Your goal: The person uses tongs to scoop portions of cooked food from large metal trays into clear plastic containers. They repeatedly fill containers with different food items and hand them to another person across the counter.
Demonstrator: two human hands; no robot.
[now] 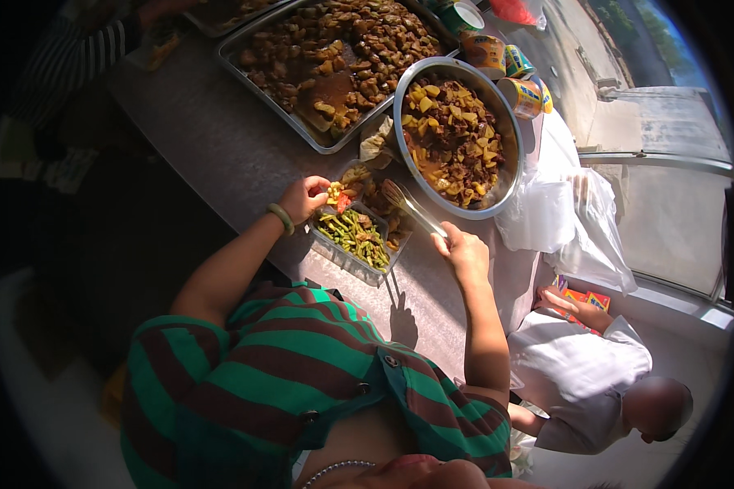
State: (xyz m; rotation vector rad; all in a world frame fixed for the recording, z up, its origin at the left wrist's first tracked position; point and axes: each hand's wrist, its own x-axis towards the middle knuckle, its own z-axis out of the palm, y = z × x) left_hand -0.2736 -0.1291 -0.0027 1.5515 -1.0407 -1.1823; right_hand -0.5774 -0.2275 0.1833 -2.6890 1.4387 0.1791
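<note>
A clear plastic compartment box (348, 266) lies on the table, holding green beans (352, 235), egg with a red piece, and brown stewed food. My left hand (304, 198), with a bracelet at the wrist, is at the box's left edge, fingers bent; whether they grip the rim cannot be told. My right hand (463, 249) holds the handle of a slotted metal serving utensil (419, 211), its head over the brown food in the box. Beyond the box stand a big steel tray (269, 98) of brown stewed pieces and a round steel basin (514, 153) of potato and meat.
A crumpled pale item (376, 142) lies between tray and basin. Several instant-noodle cups (521, 98) stand behind the basin. White plastic bags (593, 226) with clear containers (547, 214) are at the right. A person in white (578, 360) is at lower right; a striped sleeve (101, 55) shows upper left.
</note>
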